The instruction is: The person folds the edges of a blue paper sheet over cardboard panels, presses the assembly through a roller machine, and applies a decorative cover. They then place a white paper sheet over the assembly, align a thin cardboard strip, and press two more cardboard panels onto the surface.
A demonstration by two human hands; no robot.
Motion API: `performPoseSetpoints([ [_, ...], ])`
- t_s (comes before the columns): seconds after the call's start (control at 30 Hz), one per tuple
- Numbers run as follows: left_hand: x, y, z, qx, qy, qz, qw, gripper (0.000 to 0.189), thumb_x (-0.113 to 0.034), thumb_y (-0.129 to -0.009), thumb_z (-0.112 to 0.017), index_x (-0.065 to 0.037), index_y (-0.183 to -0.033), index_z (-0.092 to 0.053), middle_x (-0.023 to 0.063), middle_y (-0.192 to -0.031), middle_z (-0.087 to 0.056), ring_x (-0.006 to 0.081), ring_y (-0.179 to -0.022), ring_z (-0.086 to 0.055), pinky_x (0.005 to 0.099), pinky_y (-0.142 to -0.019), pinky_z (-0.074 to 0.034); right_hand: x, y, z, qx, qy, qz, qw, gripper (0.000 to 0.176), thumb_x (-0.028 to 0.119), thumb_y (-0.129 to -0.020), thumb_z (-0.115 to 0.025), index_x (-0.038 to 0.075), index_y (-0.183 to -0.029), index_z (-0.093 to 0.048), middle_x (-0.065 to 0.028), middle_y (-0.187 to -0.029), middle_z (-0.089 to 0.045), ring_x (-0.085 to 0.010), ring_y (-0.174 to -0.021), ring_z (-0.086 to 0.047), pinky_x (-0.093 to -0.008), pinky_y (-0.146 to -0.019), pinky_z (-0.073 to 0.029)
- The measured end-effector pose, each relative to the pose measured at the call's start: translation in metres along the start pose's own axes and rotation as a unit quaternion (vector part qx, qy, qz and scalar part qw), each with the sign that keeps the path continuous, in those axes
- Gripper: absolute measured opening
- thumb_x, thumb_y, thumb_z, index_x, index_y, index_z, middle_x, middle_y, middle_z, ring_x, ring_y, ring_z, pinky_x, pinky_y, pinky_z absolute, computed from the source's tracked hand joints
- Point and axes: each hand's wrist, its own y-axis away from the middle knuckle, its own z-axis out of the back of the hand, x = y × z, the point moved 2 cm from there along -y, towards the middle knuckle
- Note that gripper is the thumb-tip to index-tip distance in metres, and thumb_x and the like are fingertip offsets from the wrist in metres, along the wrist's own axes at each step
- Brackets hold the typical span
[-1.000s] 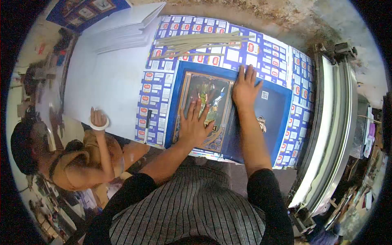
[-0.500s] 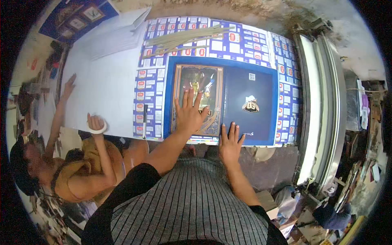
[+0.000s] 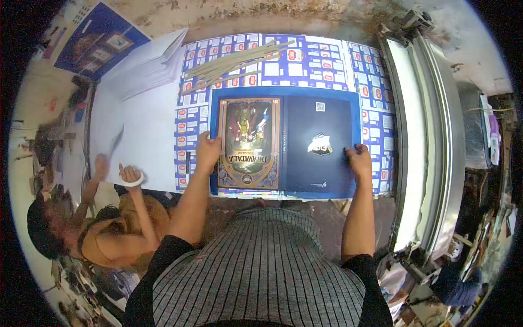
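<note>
A dark blue printed cover sheet lies on the table with its bright blue border outward. Its left half carries an ornate framed illustration with upside-down lettering; a small emblem and a square code mark the right half. My left hand is closed at the cover's left edge, thumb side toward the picture. On the opposite edge, my right hand pinches the border with bent fingers. How firmly either hand grips is hard to see.
Purple-and-white printed sheets cover the table beneath. Thin strips lie at the back. White sheets are stacked at left, where a co-worker's hand rests. A long metal machine stands along the right side.
Both my hands have left their flat positions on the cover and moved outward to its left and right edges, fingers now closed. The co-worker's far hand has moved nearer, lifting a sheet's corner.
</note>
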Motion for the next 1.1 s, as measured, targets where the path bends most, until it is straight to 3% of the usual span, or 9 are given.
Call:
performPoseSetpoints([
  [0.07,0.004,-0.011,0.01,0.051,0.02,0.046,0.997,0.033,-0.024,-0.093,-0.067,0.004,-0.109,-0.065,0.0074,-0.091,-0.07,0.0163,-0.078,-0.063,0.0304,-0.073,-0.051,0.007,-0.009,0.009,0.147,-0.036,-0.075,0.986,0.042,0.022,-0.087,-0.073,-0.003,-0.117,-0.059,-0.0069,-0.086,-0.062,-0.0156,-0.079,-0.057,-0.0307,-0.07,-0.047],
  [0.13,0.001,-0.01,0.015,0.149,0.179,0.116,0.966,0.024,-0.025,-0.094,-0.067,-0.001,-0.098,-0.069,0.0038,-0.089,-0.069,0.013,-0.077,-0.062,0.028,-0.071,-0.049,0.012,-0.006,0.013,0.19,-0.173,-0.054,0.965,0.037,0.02,-0.088,-0.072,-0.002,-0.115,-0.059,-0.0054,-0.084,-0.061,-0.014,-0.076,-0.056,-0.0296,-0.067,-0.046],
  [0.2,-0.001,-0.011,0.031,0.145,0.139,0.115,0.973,0.027,-0.027,-0.094,-0.067,0.0,-0.1,-0.069,0.0037,-0.088,-0.069,0.0128,-0.075,-0.061,0.028,-0.069,-0.048,0.011,-0.006,0.017,0.261,-0.306,-0.043,0.914,0.03,0.013,-0.09,-0.07,-0.001,-0.114,-0.059,-0.0027,-0.082,-0.061,-0.0108,-0.073,-0.055,-0.0255,-0.065,-0.044],
  [0.3,-0.038,0.017,0.059,0.122,0.152,0.08,0.977,0.025,-0.024,-0.093,-0.069,0.0,-0.099,-0.068,-0.0005,-0.079,-0.063,0.0095,-0.067,-0.054,0.0262,-0.063,-0.043,0.023,0.001,0.036,0.269,-0.343,-0.034,0.899,0.027,0.011,-0.089,-0.07,-0.001,-0.111,-0.059,-0.0019,-0.084,-0.063,-0.0106,-0.072,-0.056,-0.0256,-0.066,-0.045],
  [0.37,-0.049,0.027,0.087,0.079,0.192,0.068,0.976,0.021,-0.021,-0.092,-0.07,0.0,-0.097,-0.068,-0.0031,-0.075,-0.06,0.0072,-0.063,-0.05,0.0248,-0.059,-0.04,0.067,0.021,0.061,0.287,-0.395,-0.029,0.872,0.026,0.004,-0.09,-0.065,-0.001,-0.115,-0.058,-0.0077,-0.103,-0.068,-0.015,-0.09,-0.064,-0.0286,-0.082,-0.051],
  [0.43,-0.047,0.035,0.119,0.074,0.197,0.051,0.976,0.021,-0.021,-0.092,-0.07,-0.001,-0.096,-0.067,-0.003,-0.075,-0.06,0.0068,-0.063,-0.05,0.0239,-0.058,-0.04,0.089,0.032,0.078,0.276,-0.383,0.01,0.882,0.016,0.005,-0.088,-0.07,0.003,-0.102,-0.061,0.003,-0.078,-0.06,-0.0067,-0.066,-0.05,-0.0234,-0.061,-0.04],
  [0.87,-0.091,0.059,0.219,0.025,0.202,-0.141,0.969,0.019,-0.017,-0.091,-0.07,0.0,-0.096,-0.065,0.0026,-0.081,-0.065,0.01,-0.071,-0.057,0.0251,-0.066,-0.045,0.14,0.051,0.105,0.272,-0.319,0.171,0.892,0.019,-0.001,-0.085,-0.072,0.007,-0.089,-0.056,0.0073,-0.072,-0.05,-0.0026,-0.067,-0.047,-0.0214,-0.061,-0.04],
  [1.0,-0.098,0.052,0.205,0.058,0.206,-0.112,0.971,0.019,-0.017,-0.091,-0.07,-0.001,-0.1,-0.066,0.0015,-0.082,-0.068,0.0072,-0.069,-0.059,0.0238,-0.063,-0.045,0.131,0.059,0.105,0.253,-0.368,0.134,0.885,0.026,-0.002,-0.085,-0.068,0.001,-0.11,-0.061,-0.0065,-0.096,-0.071,-0.0117,-0.085,-0.065,-0.025,-0.076,-0.05],
  [1.1,-0.094,0.043,0.189,0.113,0.23,-0.064,0.964,0.02,-0.019,-0.091,-0.071,-0.001,-0.101,-0.067,0.0008,-0.082,-0.068,0.0063,-0.069,-0.058,0.0227,-0.062,-0.045,0.126,0.07,0.102,0.219,-0.377,0.108,0.893,0.028,0.001,-0.087,-0.067,-0.001,-0.114,-0.06,-0.0076,-0.097,-0.071,-0.0127,-0.086,-0.066,-0.0261,-0.08,-0.051],
])
